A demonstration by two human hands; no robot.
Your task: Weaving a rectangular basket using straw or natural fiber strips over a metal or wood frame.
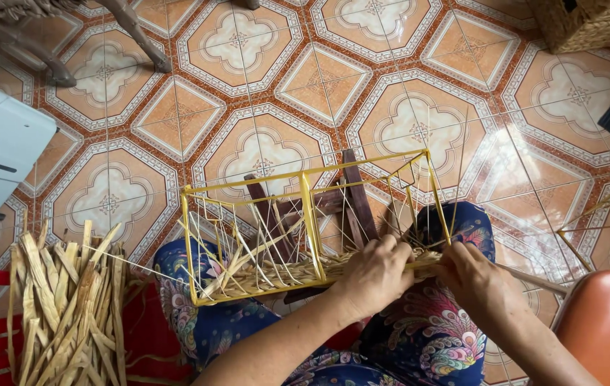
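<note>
Weaving on the yellow wire frame [305, 229], which rests across the lap.
I see the left hand [373, 275] closed on the frame's woven straw band [283, 275]; the right hand [476, 279] pinches a strand beside it; dried strips [69, 307] lie left of the frame.

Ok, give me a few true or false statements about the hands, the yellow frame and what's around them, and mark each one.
1. Both hands, left hand and right hand, are at the woven band on the yellow wire frame. True.
2. The frame rests on a table. False: it sits over the person's lap, above the tiled floor.
3. A bundle of dried strips lies to the person's left. True.
4. The floor is plain grey concrete. False: it is patterned orange and white tile.
5. The weaving fills the whole frame. False: only a low band is woven.
</note>
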